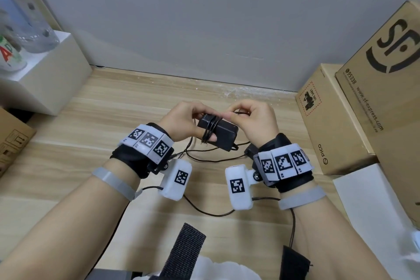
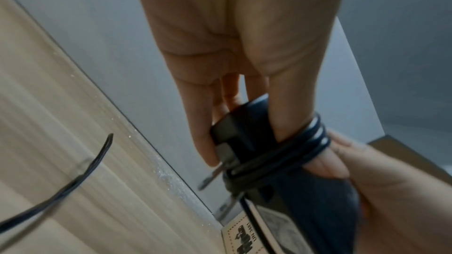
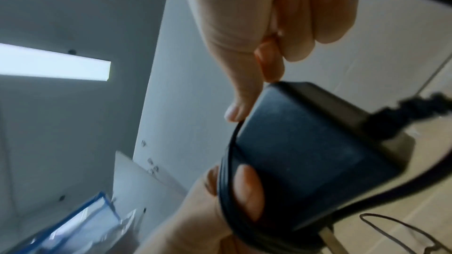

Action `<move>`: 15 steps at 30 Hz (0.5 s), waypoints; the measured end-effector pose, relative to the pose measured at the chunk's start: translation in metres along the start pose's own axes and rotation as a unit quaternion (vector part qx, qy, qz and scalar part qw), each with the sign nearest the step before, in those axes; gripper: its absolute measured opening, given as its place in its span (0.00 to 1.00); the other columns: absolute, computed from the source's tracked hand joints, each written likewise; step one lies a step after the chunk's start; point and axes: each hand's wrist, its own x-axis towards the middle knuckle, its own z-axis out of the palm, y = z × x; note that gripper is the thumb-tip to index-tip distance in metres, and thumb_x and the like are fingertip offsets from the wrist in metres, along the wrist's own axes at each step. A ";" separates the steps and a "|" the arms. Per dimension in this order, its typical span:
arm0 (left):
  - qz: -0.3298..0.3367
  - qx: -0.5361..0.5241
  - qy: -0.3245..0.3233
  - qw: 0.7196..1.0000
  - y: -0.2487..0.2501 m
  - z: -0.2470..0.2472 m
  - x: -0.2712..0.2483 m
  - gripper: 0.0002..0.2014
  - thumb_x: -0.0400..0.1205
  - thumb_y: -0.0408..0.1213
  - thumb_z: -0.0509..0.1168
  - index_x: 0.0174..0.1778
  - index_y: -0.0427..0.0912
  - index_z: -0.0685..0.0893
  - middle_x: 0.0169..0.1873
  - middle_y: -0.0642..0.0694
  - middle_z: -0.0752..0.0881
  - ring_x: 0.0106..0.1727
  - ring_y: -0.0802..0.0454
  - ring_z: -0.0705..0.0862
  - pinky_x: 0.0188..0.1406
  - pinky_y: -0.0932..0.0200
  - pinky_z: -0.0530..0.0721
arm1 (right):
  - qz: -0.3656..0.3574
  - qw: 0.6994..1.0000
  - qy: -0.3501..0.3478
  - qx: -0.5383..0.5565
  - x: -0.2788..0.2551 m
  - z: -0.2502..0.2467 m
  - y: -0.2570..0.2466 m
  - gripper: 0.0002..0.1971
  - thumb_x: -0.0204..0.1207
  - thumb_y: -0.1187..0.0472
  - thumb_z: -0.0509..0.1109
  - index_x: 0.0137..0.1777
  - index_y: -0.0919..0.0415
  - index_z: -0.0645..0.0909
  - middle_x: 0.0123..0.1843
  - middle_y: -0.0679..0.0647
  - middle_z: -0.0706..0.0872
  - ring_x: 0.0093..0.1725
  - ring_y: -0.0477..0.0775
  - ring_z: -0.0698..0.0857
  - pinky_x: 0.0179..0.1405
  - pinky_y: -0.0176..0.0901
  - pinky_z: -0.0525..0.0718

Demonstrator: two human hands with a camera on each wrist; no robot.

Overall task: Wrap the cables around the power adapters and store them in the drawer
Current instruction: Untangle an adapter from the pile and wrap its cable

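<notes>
Held above the wooden table (image 1: 127, 102), one black, boxy power adapter (image 1: 223, 132) sits gripped in the left hand (image 1: 181, 120), with several turns of thin black cable (image 1: 210, 130) looped around it and the thumb. The right hand (image 1: 256, 118) pinches the cable just beside it. Farther right stand two cardboard boxes: one (image 1: 329, 125) printed "PICO", another (image 1: 386, 75) reading "95338" and "www.sf-express.com".
</notes>
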 end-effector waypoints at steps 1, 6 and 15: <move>0.000 -0.032 -0.009 0.999 0.001 -0.002 -0.002 0.25 0.62 0.24 0.79 0.48 0.54 0.84 0.46 0.53 0.86 0.49 0.59 0.84 0.55 0.70 0.80 | -0.002 1.000 0.010 0.015 0.000 -0.002 0.002 0.10 0.67 0.60 0.77 0.28 0.46 0.82 0.29 0.46 0.83 0.29 0.39 0.76 0.38 0.37 0.77; 0.011 -0.238 -0.019 0.971 0.009 -0.001 -0.006 0.26 0.56 0.37 0.83 0.51 0.53 0.87 0.46 0.55 0.89 0.48 0.57 0.86 0.40 0.61 0.86 | 0.045 0.999 0.006 0.029 0.003 -0.001 0.014 0.06 0.74 0.64 0.69 0.42 0.57 0.88 0.38 0.50 0.89 0.41 0.46 0.82 0.51 0.46 0.80; 0.008 -0.272 0.105 0.957 0.023 0.001 0.002 0.20 0.67 0.31 0.72 0.54 0.47 0.82 0.46 0.47 0.85 0.46 0.53 0.84 0.42 0.56 0.89 | 0.042 0.987 -0.134 -0.079 -0.015 0.020 0.015 0.11 0.79 0.54 0.62 0.43 0.48 0.87 0.53 0.49 0.89 0.58 0.50 0.82 0.59 0.44 0.76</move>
